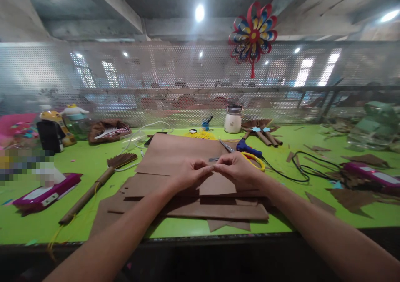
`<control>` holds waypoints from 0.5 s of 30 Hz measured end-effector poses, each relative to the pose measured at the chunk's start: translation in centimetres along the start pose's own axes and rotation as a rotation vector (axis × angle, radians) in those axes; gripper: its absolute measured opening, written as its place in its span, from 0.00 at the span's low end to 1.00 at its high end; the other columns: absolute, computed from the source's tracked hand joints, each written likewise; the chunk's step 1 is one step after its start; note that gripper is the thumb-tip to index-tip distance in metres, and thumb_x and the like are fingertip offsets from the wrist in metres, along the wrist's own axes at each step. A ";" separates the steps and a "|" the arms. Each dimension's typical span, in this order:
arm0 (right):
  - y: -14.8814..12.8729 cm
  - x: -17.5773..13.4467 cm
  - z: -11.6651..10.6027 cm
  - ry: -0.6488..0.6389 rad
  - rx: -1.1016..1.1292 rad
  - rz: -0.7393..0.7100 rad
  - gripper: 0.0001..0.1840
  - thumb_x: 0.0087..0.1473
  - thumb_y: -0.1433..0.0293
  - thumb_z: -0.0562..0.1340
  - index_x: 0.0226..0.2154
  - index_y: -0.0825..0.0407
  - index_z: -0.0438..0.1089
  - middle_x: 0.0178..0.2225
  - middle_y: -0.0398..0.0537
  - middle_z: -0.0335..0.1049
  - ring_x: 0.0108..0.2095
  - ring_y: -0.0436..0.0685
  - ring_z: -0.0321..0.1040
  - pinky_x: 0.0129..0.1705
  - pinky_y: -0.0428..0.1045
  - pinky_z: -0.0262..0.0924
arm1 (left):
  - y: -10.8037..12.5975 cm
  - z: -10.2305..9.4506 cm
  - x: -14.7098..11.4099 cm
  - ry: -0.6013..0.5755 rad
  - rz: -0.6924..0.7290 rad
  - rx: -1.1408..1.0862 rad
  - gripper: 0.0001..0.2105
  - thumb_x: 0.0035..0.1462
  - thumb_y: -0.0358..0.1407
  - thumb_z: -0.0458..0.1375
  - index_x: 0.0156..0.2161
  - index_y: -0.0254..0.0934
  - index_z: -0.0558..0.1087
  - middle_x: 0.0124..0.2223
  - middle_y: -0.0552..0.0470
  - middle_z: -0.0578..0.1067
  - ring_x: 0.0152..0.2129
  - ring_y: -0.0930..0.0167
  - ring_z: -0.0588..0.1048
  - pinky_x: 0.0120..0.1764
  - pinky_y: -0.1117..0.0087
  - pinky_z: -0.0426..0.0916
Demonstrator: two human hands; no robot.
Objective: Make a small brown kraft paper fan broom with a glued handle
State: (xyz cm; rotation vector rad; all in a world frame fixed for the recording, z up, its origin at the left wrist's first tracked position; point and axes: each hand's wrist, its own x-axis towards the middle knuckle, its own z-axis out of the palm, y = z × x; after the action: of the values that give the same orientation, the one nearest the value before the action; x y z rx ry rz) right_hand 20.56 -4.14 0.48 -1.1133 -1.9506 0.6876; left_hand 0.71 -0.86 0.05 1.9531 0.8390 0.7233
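Note:
My left hand point(195, 173) and my right hand point(236, 167) meet over a stack of brown kraft paper point(184, 148), thumbs and fingers pinched together. Whatever sits between the fingertips is too small to make out. Just beyond my right hand lie scissors with yellow handles point(256, 160), partly hidden by the hand. Beside them is a blue glue gun point(249, 148) with a black cord trailing right. Folded brown paper sheets point(218, 211) lie beneath both wrists.
On the left rest a rolled-paper stick with a pleated fan end point(93, 194) and a purple power strip point(46, 192). A white jar point(233, 119) stands at the back near paper rolls point(264, 137). Paper scraps point(353, 198) and another purple power strip point(373, 174) are at right.

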 end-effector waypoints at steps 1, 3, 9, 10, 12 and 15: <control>-0.1 0.0 0.0 -0.006 -0.003 0.008 0.15 0.50 0.63 0.59 0.21 0.56 0.68 0.17 0.39 0.56 0.20 0.45 0.50 0.20 0.43 0.44 | -0.1 0.1 0.0 0.019 0.018 0.055 0.16 0.52 0.46 0.56 0.32 0.32 0.74 0.26 0.53 0.71 0.24 0.73 0.66 0.28 0.74 0.60; -0.2 0.0 0.1 -0.013 -0.003 0.026 0.14 0.51 0.63 0.59 0.21 0.56 0.68 0.16 0.39 0.57 0.19 0.45 0.50 0.20 0.43 0.44 | -0.2 0.1 -0.1 0.043 0.069 0.167 0.16 0.54 0.46 0.54 0.30 0.32 0.74 0.25 0.54 0.71 0.25 0.74 0.66 0.29 0.75 0.59; -0.2 -0.1 0.0 -0.041 0.039 0.038 0.16 0.51 0.61 0.59 0.21 0.56 0.67 0.15 0.38 0.56 0.18 0.45 0.49 0.19 0.43 0.42 | 0.2 -0.2 -0.4 0.002 0.160 0.325 0.19 0.58 0.46 0.49 0.25 0.33 0.69 0.22 0.56 0.66 0.22 0.76 0.63 0.25 0.76 0.55; -0.1 -0.1 0.0 -0.050 0.048 0.042 0.16 0.50 0.60 0.59 0.21 0.56 0.67 0.15 0.38 0.56 0.18 0.45 0.49 0.18 0.43 0.42 | 0.3 -0.2 -0.4 -0.010 0.140 0.283 0.19 0.57 0.47 0.49 0.25 0.33 0.68 0.21 0.56 0.65 0.20 0.76 0.63 0.24 0.76 0.55; -0.1 -0.1 -0.2 -0.062 0.057 0.049 0.16 0.50 0.60 0.60 0.21 0.56 0.67 0.15 0.38 0.56 0.18 0.45 0.49 0.18 0.43 0.41 | 0.7 -0.1 -0.6 -0.078 0.043 0.125 0.19 0.56 0.49 0.50 0.26 0.35 0.66 0.20 0.57 0.63 0.17 0.76 0.63 0.22 0.75 0.56; 0.0 0.0 -0.4 -0.094 0.092 0.054 0.16 0.49 0.60 0.60 0.22 0.56 0.68 0.15 0.38 0.55 0.17 0.44 0.47 0.18 0.43 0.40 | 1.3 -0.1 -1.0 -0.239 -0.100 -0.161 0.18 0.55 0.50 0.51 0.29 0.36 0.65 0.21 0.56 0.66 0.14 0.75 0.66 0.20 0.74 0.59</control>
State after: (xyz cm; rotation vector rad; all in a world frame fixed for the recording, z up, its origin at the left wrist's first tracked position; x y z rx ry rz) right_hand 20.83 -4.09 0.73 -1.0979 -1.9525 0.8642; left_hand 0.36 -2.09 1.05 1.7971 0.7049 0.4718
